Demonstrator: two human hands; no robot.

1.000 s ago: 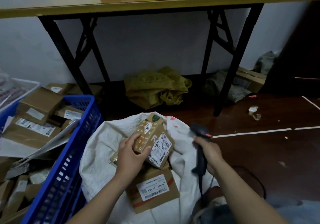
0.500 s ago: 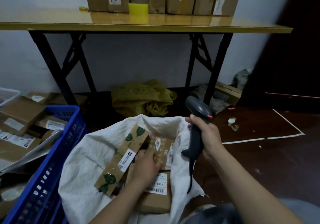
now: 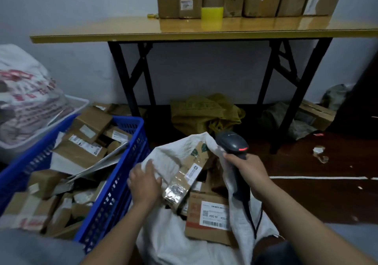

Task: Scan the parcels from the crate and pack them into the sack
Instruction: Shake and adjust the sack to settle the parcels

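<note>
Blue crate of brown labelled parcels — just beside it, an open white sack, cartons inside.

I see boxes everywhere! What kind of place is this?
Probably a parcel sorting room: a blue crate of labelled parcels, a barcode scanner in the right hand, a white sack.

My left hand reaches forward, palm down, fingers nearly straight. My right hand is curled round the scanner handle, both forearms stretched out ahead
</note>
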